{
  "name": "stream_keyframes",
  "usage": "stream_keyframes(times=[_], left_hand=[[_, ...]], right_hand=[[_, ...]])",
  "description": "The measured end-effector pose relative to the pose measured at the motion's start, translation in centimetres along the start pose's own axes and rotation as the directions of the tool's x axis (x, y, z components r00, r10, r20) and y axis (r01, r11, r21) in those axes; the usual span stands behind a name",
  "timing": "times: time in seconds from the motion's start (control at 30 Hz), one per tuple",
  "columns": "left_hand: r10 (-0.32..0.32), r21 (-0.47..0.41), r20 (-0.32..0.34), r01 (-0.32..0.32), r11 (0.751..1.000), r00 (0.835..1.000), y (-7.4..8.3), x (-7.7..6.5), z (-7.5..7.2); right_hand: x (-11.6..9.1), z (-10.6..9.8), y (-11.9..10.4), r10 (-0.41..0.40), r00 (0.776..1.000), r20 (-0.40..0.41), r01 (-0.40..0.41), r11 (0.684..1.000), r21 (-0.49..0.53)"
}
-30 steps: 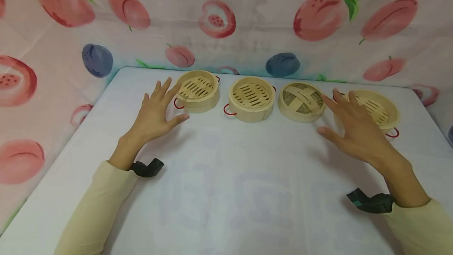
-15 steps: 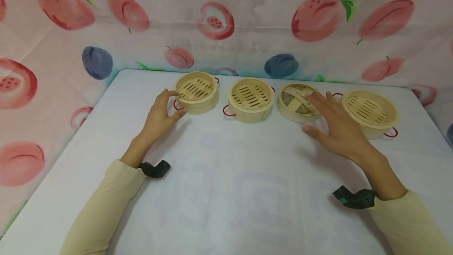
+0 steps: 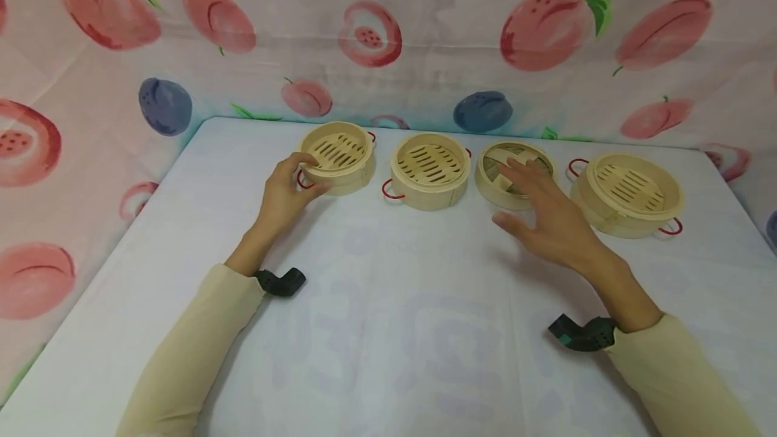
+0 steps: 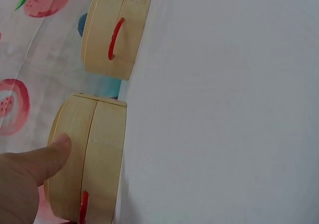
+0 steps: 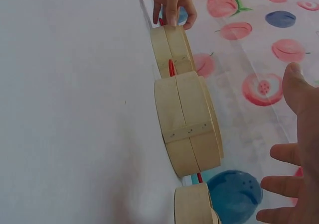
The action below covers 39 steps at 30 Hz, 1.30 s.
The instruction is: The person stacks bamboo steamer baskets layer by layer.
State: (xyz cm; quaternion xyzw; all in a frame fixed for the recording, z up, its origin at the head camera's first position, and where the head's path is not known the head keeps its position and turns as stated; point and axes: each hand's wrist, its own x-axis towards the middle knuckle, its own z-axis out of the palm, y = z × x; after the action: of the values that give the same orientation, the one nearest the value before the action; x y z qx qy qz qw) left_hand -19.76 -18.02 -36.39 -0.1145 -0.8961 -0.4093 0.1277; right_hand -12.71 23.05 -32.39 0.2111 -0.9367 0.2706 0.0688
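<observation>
A bamboo steamer basket [image 3: 349, 181] with a slatted floor and red handles stands leftmost on the table. My left hand [image 3: 283, 189] grips its near-left side, thumb on the outer wall and fingers over the rim. In the left wrist view the thumb [image 4: 52, 157] presses the basket wall [image 4: 102, 149]. My right hand [image 3: 549, 224] hovers with fingers spread over the round bamboo lid [image 3: 493, 187], third in the row, hiding part of its crossed bands. That hand holds nothing; its fingers [image 5: 284, 186] are spread apart in the right wrist view.
A second steamer basket [image 3: 427, 197] stands between the held basket and the lid. Another steamer basket [image 3: 616, 221] with red handles is at the far right. White cloth [image 3: 388, 329] covers the table. Behind the row rises a fruit-print curtain [image 3: 437, 39].
My left hand has closed from spread fingers onto the leftmost basket's side. My right hand has moved left, off the far-right basket and over the lid.
</observation>
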Motion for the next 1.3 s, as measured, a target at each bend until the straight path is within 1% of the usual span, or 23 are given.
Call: stream_keyframes(times=[0.13,0.3,0.37,0.5,0.6,0.7,0.9,1.1,1.3], left_hand=[[-0.005,-0.001,-0.052,0.005,1.0,0.999,-0.1,0.3,0.3],[-0.048,-0.03,-0.111,0.045,0.999,0.993,-0.2,0.2,0.3],[-0.055,-0.038,-0.127,0.051,0.998,0.99,-0.1,0.1,0.1],[-0.03,-0.068,-0.146,0.02,0.998,0.989,0.5,-0.1,-0.5],[-0.002,-0.107,-0.153,-0.015,0.994,0.988,1.3,-0.1,-1.1],[0.014,-0.144,-0.156,-0.037,0.989,0.988,2.3,-0.2,-1.8],[0.034,-0.222,-0.135,-0.063,0.973,0.99,4.2,-0.6,-2.7],[0.054,-0.312,-0.076,-0.075,0.947,0.996,6.0,-1.4,-2.8],[0.1,-0.404,-0.008,-0.095,0.91,0.995,7.6,-2.3,-2.7]], right_hand=[[0.6,0.4,-0.4,-0.024,1.0,-0.013,0.024,1.0,0.002],[1.2,0.7,-0.8,-0.058,0.998,-0.035,0.059,0.998,0.013],[1.5,0.7,-1.0,-0.068,0.997,-0.043,0.068,0.998,0.013],[1.9,0.7,-1.4,-0.081,0.995,-0.053,0.082,0.996,0.019],[2.2,0.7,-1.6,-0.082,0.995,-0.055,0.083,0.996,0.018],[2.6,0.6,-1.9,-0.086,0.995,-0.056,0.087,0.996,0.017],[3.0,0.5,-2.7,-0.127,0.989,-0.077,0.131,0.99,0.051],[3.4,0.5,-3.3,-0.18,0.977,-0.118,0.192,0.976,0.099],[3.5,0.7,-3.9,-0.189,0.98,-0.07,0.198,0.965,0.173]])
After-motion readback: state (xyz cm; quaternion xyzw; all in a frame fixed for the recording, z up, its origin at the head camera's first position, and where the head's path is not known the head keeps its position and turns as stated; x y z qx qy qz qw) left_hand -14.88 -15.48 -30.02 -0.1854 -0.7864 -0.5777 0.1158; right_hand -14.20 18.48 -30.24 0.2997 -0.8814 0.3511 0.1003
